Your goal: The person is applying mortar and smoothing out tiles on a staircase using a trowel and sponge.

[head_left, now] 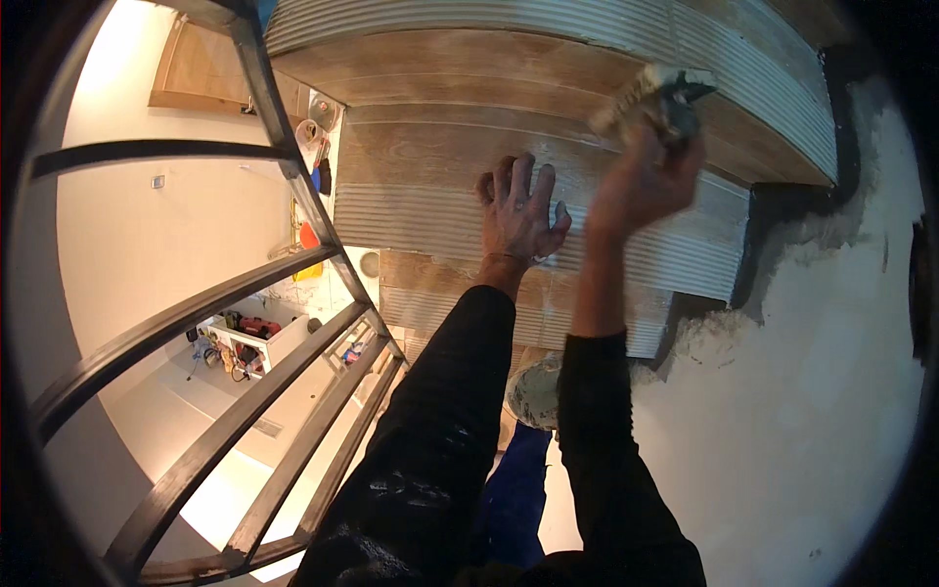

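The left hand (516,210) lies flat, fingers spread, on the ribbed stair riser (440,220), while just beyond and to its right the right hand (646,181) grips a grubby sponge (657,96) against the tread (469,78) above.

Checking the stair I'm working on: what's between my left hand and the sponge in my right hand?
In the head view, only bare ribbed stair tile lies between the left hand and the sponge gripped by the right hand.
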`<act>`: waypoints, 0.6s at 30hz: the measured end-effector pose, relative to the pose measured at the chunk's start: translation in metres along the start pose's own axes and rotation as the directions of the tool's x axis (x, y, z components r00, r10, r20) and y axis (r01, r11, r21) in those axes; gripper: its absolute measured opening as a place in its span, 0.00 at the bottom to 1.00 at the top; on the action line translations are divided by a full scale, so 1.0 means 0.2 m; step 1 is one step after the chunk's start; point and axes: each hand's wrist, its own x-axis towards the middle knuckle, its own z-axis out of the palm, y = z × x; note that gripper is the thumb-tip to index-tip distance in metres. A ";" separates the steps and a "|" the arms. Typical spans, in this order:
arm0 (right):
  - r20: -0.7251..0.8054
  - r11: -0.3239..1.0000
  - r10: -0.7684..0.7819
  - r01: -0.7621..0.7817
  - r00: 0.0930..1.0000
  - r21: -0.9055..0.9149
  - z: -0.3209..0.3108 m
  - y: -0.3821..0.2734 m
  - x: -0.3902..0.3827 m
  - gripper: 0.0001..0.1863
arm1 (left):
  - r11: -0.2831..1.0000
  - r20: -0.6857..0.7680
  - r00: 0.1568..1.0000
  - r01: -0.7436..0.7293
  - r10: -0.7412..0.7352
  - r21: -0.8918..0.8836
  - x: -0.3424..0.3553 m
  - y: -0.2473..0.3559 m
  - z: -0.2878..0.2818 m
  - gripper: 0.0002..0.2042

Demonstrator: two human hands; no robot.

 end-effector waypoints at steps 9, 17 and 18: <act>0.472 0.987 -0.144 0.162 0.870 0.002 0.10 -0.14 -0.10 0.24 | 0.998 -0.086 0.996 -0.015 0.011 -0.055 -0.03 -0.05 0.04 0.29; 0.314 0.935 0.353 -0.340 0.881 -0.097 -0.11 -0.40 0.43 0.16 | 1.000 -0.085 0.996 -0.010 0.009 -0.002 0.00 -0.04 -0.02 0.27; 0.438 0.981 0.194 -0.160 0.878 -0.114 -0.09 -0.32 0.40 0.14 | 1.000 -0.072 0.997 -0.008 0.007 -0.008 0.01 -0.02 -0.02 0.27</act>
